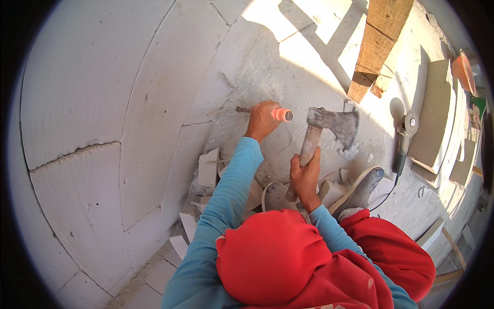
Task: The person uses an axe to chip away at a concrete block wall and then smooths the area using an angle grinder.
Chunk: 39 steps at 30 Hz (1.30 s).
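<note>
My left hand (262, 121) is wrapped round a chisel (282, 115) with an orange grip. Its round metal end points right, and a dark tip shows on the other side of the fist, toward the wall. In my right hand (305, 180) is a hatchet (320, 117), gripped partway down its wooden handle. The hatchet's blade faces right, slightly blurred, and its blunt back faces the chisel's end, with a gap between them. A wall of large pale blocks (170, 87) stands to the left of both hands.
Broken block pieces (208, 167) lie along the wall's foot and around my shoes (363, 190). An angle grinder (404, 141) with a cord rests on the dusty floor at right. Beyond it are a pale block (435, 113) and an orange bowl (464, 73). Wooden boards (383, 31) lie at the top.
</note>
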### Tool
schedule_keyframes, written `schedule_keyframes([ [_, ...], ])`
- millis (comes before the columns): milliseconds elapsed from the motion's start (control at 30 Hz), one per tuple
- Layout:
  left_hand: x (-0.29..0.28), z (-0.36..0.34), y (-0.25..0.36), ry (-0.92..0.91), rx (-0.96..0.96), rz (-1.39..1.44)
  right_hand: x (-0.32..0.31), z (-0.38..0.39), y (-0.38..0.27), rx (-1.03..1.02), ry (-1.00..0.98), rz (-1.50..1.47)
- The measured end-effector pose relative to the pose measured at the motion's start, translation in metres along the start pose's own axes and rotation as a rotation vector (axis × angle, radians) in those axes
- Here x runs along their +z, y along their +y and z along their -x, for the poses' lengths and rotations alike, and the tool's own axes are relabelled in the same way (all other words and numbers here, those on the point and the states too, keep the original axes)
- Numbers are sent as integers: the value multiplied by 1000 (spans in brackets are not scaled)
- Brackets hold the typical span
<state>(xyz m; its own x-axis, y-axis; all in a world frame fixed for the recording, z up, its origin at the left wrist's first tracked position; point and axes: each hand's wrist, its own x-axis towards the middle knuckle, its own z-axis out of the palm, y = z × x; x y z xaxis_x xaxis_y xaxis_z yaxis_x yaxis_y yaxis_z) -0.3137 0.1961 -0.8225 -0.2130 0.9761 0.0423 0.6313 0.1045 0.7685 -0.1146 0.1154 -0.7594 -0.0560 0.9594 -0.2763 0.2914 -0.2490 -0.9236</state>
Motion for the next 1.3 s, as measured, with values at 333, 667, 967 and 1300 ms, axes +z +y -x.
schedule_keyframes([
  [333, 10, 3, -3, -17, 11, -77, -19, -1, -26, 188, 164, -368],
  [667, 23, 5, -10, -57, 45, -116, -35, -10, 3, 283, -102, -130],
  [967, 22, 6, -6, -43, 97, -97, -14, 4, 48, 222, -90, -86],
  [1300, 27, 18, -21, -40, 78, -127, -23, -12, -11, 163, 376, -548],
])
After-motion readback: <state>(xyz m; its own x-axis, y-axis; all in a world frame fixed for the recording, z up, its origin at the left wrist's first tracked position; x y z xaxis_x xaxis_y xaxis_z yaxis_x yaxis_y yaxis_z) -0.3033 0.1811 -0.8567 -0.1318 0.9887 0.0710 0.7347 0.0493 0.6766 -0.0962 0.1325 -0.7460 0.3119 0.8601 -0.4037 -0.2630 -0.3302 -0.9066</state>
